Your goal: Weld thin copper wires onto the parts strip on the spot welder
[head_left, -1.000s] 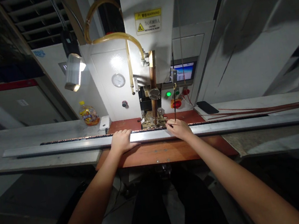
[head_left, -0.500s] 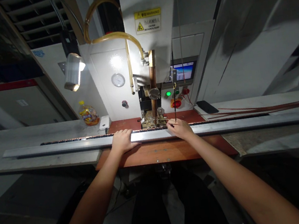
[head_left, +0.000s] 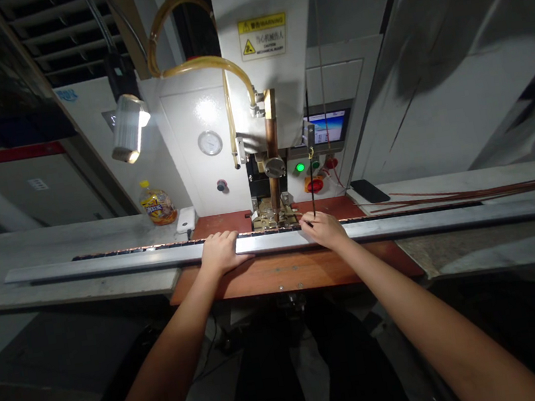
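A long silver metal bar [head_left: 278, 242] lies crosswise in front of the machine, with a dark, copper-edged strip [head_left: 119, 253] along its far side. My left hand [head_left: 221, 251] is closed over the bar, left of the machine's copper electrode rod [head_left: 269, 140], fingers over the top and thumb along the near side. To the right of the electrode, my right hand [head_left: 323, 229] rests at the bar with its fingers pinched round a thin black rod [head_left: 313, 187] that stands nearly upright. The electrode's lower end comes down by the strip between my hands; the exact contact is too small to tell.
A reddish-brown board [head_left: 278, 272] supports the bar. On the left worktop stand a drink bottle [head_left: 157, 205] and a white box [head_left: 186, 220], under a lamp [head_left: 129, 130]. A black phone [head_left: 369, 190] and thin copper-coloured rods [head_left: 472, 192] lie at right.
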### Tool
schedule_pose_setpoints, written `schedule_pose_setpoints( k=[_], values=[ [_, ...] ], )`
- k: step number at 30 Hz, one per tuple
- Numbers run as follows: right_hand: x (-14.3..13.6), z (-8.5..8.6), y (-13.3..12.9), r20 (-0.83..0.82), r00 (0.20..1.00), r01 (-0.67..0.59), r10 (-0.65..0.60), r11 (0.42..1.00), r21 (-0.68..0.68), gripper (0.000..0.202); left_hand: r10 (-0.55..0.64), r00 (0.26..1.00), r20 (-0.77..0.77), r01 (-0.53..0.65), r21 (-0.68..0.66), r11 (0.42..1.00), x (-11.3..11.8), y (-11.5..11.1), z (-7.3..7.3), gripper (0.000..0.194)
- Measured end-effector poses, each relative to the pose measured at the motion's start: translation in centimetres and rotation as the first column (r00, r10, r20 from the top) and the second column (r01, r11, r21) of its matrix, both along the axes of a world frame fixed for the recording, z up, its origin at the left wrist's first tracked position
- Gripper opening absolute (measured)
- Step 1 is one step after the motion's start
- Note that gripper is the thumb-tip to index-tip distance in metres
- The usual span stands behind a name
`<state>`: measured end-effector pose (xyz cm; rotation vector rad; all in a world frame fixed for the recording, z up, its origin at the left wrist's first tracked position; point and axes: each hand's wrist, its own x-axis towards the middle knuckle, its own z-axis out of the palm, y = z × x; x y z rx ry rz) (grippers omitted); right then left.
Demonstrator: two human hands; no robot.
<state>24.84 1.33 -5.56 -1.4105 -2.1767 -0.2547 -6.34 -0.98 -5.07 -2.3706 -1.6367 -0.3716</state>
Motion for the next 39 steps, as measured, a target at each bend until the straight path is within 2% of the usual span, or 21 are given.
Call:
schedule_pose_setpoints(
  k=[27, 39],
  values=[
    [0.8, -0.1, -0.1, -0.053, 0.999, 0.001, -0.001, 1.000, 0.007, 0.029, 0.004, 1.000, 0.013, -0.004, -0.007, 1.000, 0.8, -0.1, 0.0, 0.071],
    [1.1, -0.1, -0.3, -0.023, 1.000, 0.019, -0.019, 1.000, 0.006, 0.029, 0.001, 1.000, 0.007, -0.001, 0.002, 1.000, 1.2, -0.2, 0.0, 0.071]
  ],
)
